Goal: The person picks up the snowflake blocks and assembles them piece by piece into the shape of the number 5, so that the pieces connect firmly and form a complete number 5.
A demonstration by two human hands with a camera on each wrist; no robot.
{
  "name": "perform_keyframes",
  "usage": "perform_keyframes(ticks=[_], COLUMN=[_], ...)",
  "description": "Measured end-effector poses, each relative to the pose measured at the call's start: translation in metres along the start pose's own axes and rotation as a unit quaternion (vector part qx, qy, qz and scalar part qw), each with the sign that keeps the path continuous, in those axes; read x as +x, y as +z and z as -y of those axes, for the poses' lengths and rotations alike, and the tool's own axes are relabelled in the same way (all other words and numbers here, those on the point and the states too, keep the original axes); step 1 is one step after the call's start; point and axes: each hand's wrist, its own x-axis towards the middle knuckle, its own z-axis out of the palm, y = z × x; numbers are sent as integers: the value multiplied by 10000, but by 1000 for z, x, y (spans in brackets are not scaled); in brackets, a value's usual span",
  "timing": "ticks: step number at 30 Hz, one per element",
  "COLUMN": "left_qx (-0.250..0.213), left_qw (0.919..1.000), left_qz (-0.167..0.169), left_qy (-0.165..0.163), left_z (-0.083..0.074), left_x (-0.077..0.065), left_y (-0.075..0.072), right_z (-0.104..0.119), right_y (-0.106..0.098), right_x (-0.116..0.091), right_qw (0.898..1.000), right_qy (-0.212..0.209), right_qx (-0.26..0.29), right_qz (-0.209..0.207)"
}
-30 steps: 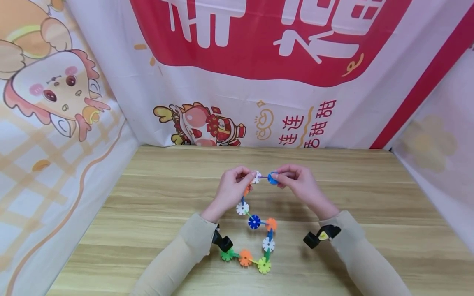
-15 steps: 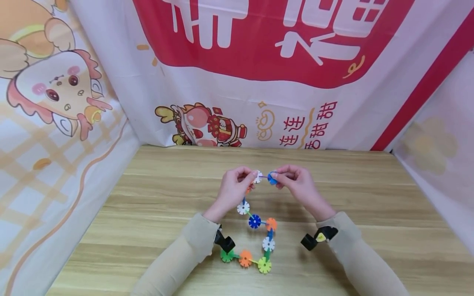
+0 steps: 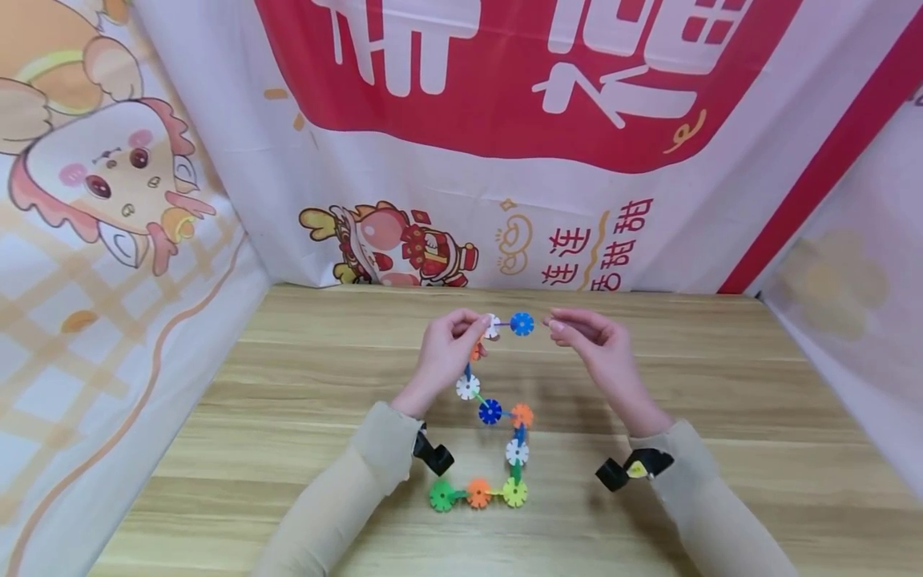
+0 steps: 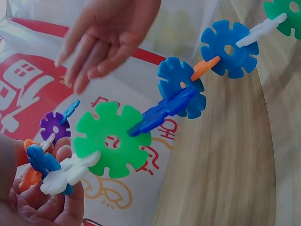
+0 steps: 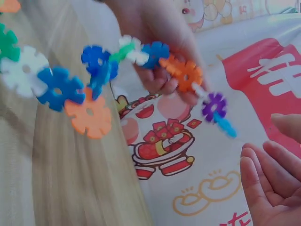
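My left hand (image 3: 443,353) pinches a chain of interlocking plastic snowflake discs near its upper end, by a white disc (image 3: 493,325) and an orange disc (image 5: 184,76). Beyond those fingers a purple disc (image 5: 215,107) links to a light blue disc (image 3: 522,324), the free tip of the chain. My right hand (image 3: 597,343) is just right of that tip, apart from it, fingers loosely extended around nothing. Below the left hand the chain zigzags through a dark blue disc (image 3: 490,412), an orange one and a yellow-green disc (image 3: 515,493) to a green disc (image 3: 442,495).
A wood-grain table (image 3: 346,353) lies under the hands and chain. Behind it hangs a white cloth (image 3: 274,208) with red printing, and a cartoon-printed cloth (image 3: 108,264) borders the left side. Each wrist wears a black camera mount (image 3: 433,455).
My right hand has let go of the light blue disc and moved away to the right. My left hand has risen slightly toward the back wall, drawing the chain up with it.
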Motion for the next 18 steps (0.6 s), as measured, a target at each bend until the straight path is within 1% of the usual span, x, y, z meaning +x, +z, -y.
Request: perform_keyframes(ticks=[2, 4, 7, 10, 12, 14, 16, 18], left_qx=[-26, -40, -55, -54, -51, -53, -56, -66], left_qw=[10000, 9999, 9997, 9992, 9990, 9989, 9989, 9988], left_qz=[-15, -22, -15, -27, -41, -55, -60, -56], left_qy=[-63, -134, -257, -386, -439, -467, -469, -491], left_z=[3, 7, 12, 18, 20, 21, 22, 23], left_x=[4, 8, 12, 15, 17, 17, 18, 18], left_y=[-1, -1, -2, -3, -3, -4, -4, -4], right_z=[2, 2, -3, -11, -17, -22, -26, -29], right_y=[-1, -1, 4, 13, 18, 24, 28, 32], right_x=[-7, -15, -30, -45, -55, -64, -71, -76], right_qw=[9997, 9983, 9927, 9830, 9723, 9586, 9427, 9270], right_qy=[-13, -16, -22, -75, -187, -320, -604, -885], right_qx=[-175, -394, -622, -742, -862, -1062, -1351, -1622], right_qz=[154, 430, 1031, 1680, 2162, 2625, 2991, 3263])
